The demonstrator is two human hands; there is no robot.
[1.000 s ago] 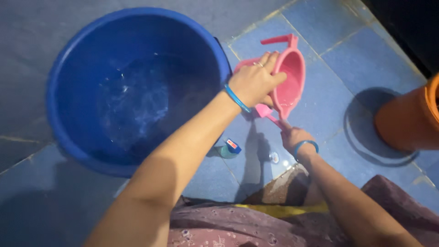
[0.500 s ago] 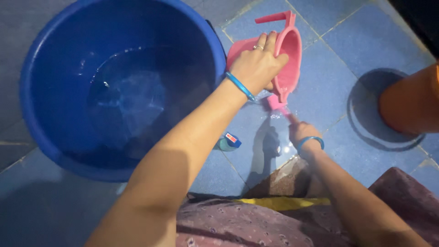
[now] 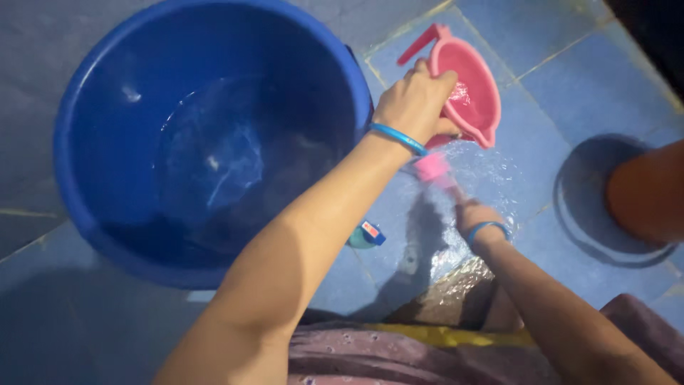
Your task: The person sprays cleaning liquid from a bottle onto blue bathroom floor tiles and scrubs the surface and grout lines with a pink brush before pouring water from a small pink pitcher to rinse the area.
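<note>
A blue tiled floor (image 3: 563, 93) with pale grout lines fills the view, wet and shiny near the middle. The left hand (image 3: 417, 107) has its fingers wrapped tight around the rim of a pink scoop (image 3: 474, 93), which is tilted so that water spills from its lip. Just below the scoop, the right hand (image 3: 474, 214) grips a small pink thing (image 3: 432, 169) under the falling water; the thing is blurred, and its fingers are closed about it. Both wrists wear blue bands. A big blue tub (image 3: 92, 178) with water in it stands on the floor to the left, its rim just beside the left hand. An orange pot (image 3: 648, 192) stands at the floor's right edge, well apart.
</note>
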